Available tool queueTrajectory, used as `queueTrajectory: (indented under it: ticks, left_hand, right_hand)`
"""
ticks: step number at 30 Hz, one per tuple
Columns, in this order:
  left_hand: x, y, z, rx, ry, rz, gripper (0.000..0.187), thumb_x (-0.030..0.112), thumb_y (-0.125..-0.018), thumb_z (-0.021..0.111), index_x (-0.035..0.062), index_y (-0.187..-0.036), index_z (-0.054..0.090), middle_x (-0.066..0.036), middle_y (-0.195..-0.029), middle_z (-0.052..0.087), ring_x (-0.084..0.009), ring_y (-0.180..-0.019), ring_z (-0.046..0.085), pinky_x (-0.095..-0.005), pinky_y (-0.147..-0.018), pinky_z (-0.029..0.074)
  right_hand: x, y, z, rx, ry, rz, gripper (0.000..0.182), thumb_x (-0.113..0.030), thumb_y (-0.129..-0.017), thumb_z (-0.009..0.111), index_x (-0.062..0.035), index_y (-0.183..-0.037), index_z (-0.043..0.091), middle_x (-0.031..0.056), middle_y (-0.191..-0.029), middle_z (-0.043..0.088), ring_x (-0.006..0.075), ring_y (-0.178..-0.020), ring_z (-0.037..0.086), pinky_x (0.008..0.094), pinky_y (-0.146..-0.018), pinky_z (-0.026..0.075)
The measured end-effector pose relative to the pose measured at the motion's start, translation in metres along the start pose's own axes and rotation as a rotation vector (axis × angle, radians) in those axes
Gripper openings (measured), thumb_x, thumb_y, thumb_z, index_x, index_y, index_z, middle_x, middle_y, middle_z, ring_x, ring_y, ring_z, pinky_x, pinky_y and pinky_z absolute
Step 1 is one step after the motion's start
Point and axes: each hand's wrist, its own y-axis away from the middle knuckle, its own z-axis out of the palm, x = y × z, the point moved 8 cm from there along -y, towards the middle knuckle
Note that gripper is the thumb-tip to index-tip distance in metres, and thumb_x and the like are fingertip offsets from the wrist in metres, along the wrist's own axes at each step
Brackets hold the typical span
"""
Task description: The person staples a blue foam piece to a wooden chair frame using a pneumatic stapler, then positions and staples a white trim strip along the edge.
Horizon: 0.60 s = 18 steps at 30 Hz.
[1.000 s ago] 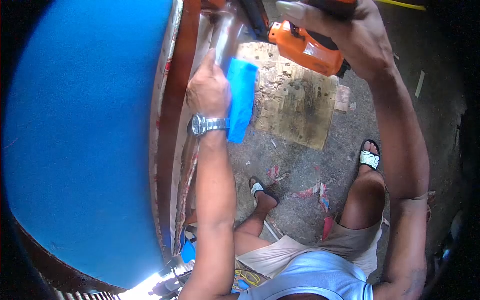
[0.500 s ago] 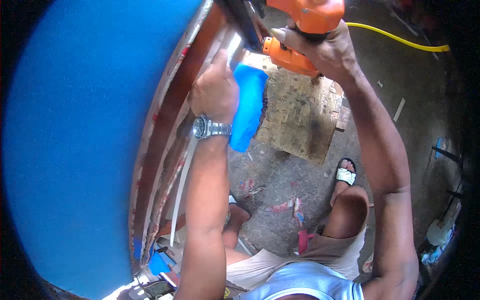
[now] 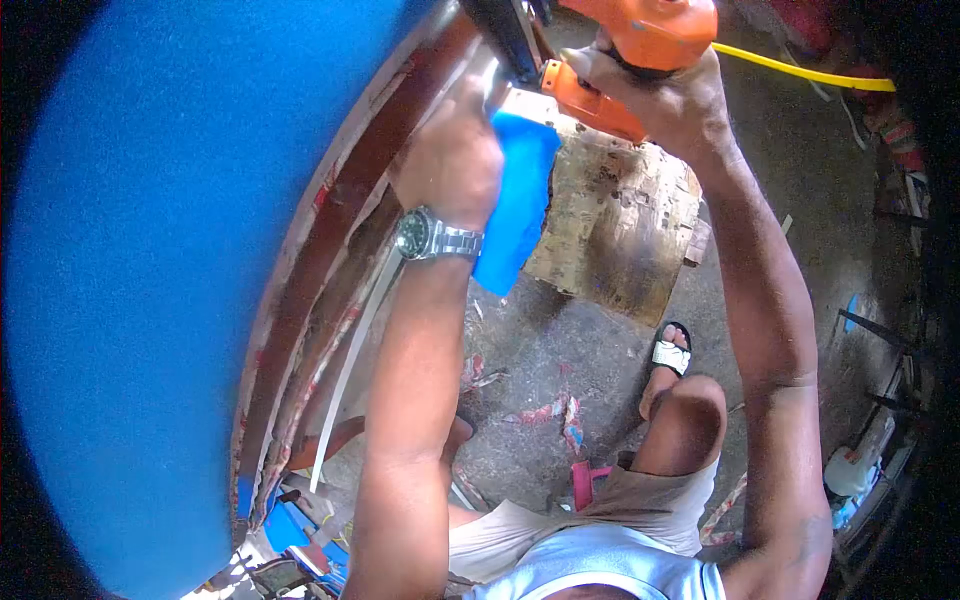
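My right hand [image 3: 675, 105] is wrapped around the grip of an orange pneumatic staple gun [image 3: 665, 30], whose black front part [image 3: 505, 40] points at the furniture frame. My left hand [image 3: 450, 155], with a metal watch on the wrist, is closed at the frame's inner edge; its fingertips are blurred and partly hidden. A flap of blue fabric [image 3: 520, 195] hangs from beside that hand. The large blue upholstered panel [image 3: 190, 280] stands at the left, with a reddish-brown frame rail [image 3: 310, 240] along its edge.
A yellow air hose [image 3: 800, 72] runs off to the right. Below the staple gun lies a worn wooden board [image 3: 620, 235]. Fabric scraps [image 3: 570, 420] and a pink object [image 3: 583, 485] are on the concrete floor. Black bars [image 3: 880, 335] and clutter line the right side.
The view has shifted slightly, so both hands, the staple gun and the blue flap appear a little further right. My left hand remains at the frame edge with its fingers drawn in.
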Motion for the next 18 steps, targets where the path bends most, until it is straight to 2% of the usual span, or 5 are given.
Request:
queueTrajectory:
  ticks: [3, 6, 10, 13, 18]
  left_hand:
    - [-0.001, 0.001, 0.001, 0.011, 0.002, 0.000, 0.024, 0.019, -0.094, 0.061, 0.0191, -0.116, 0.071, -0.013, -0.095, 0.072, -0.0374, -0.084, 0.070, -0.0505, -0.070, 0.056]
    - [-0.002, 0.000, 0.003, 0.016, 0.033, 0.001, 0.025, 0.019, -0.094, 0.061, 0.0192, -0.118, 0.070, -0.014, -0.096, 0.073, -0.0379, -0.085, 0.070, -0.0507, -0.071, 0.056]
    - [-0.002, 0.000, 0.002, -0.051, 0.004, 0.002, 0.029, 0.021, -0.095, 0.059, 0.0219, -0.124, 0.067, -0.014, -0.099, 0.073, -0.0380, -0.086, 0.070, -0.0507, -0.072, 0.056]
    - [-0.002, 0.009, -0.002, -0.085, 0.000, -0.023, 0.031, 0.017, -0.094, 0.050, 0.0173, -0.123, 0.061, -0.018, -0.092, 0.069, -0.0422, -0.083, 0.069, -0.0542, -0.068, 0.055]
    - [-0.004, 0.006, -0.009, -0.158, 0.039, -0.053, 0.032, 0.018, -0.094, 0.047, 0.0163, -0.122, 0.062, -0.020, -0.088, 0.070, -0.0425, -0.082, 0.069, -0.0565, -0.069, 0.054]
  right_hand:
    - [-0.007, -0.001, 0.002, 0.021, -0.001, 0.005, 0.018, -0.016, -0.084, 0.083, -0.0034, -0.088, 0.071, 0.0008, -0.083, 0.071, 0.0088, -0.076, 0.068, 0.0257, -0.072, 0.057]
    - [-0.012, 0.002, 0.004, 0.062, 0.071, 0.117, 0.020, -0.017, -0.083, 0.084, -0.0033, -0.088, 0.070, -0.0002, -0.080, 0.070, 0.0078, -0.075, 0.067, 0.0249, -0.071, 0.056]
    - [-0.014, 0.006, 0.004, 0.020, 0.048, 0.049, 0.022, -0.019, -0.083, 0.084, -0.0025, -0.089, 0.070, 0.0005, -0.080, 0.071, 0.0074, -0.074, 0.068, 0.0245, -0.069, 0.056]
    - [-0.018, 0.010, 0.003, 0.023, 0.071, 0.069, 0.023, -0.019, -0.084, 0.084, -0.0024, -0.092, 0.071, 0.0015, -0.083, 0.073, 0.0083, -0.076, 0.069, 0.0252, -0.071, 0.057]
    - [-0.031, 0.012, 0.009, 0.006, -0.010, 0.026, 0.025, -0.020, -0.084, 0.084, -0.0020, -0.096, 0.072, 0.0027, -0.086, 0.074, 0.0107, -0.078, 0.071, 0.0266, -0.072, 0.058]
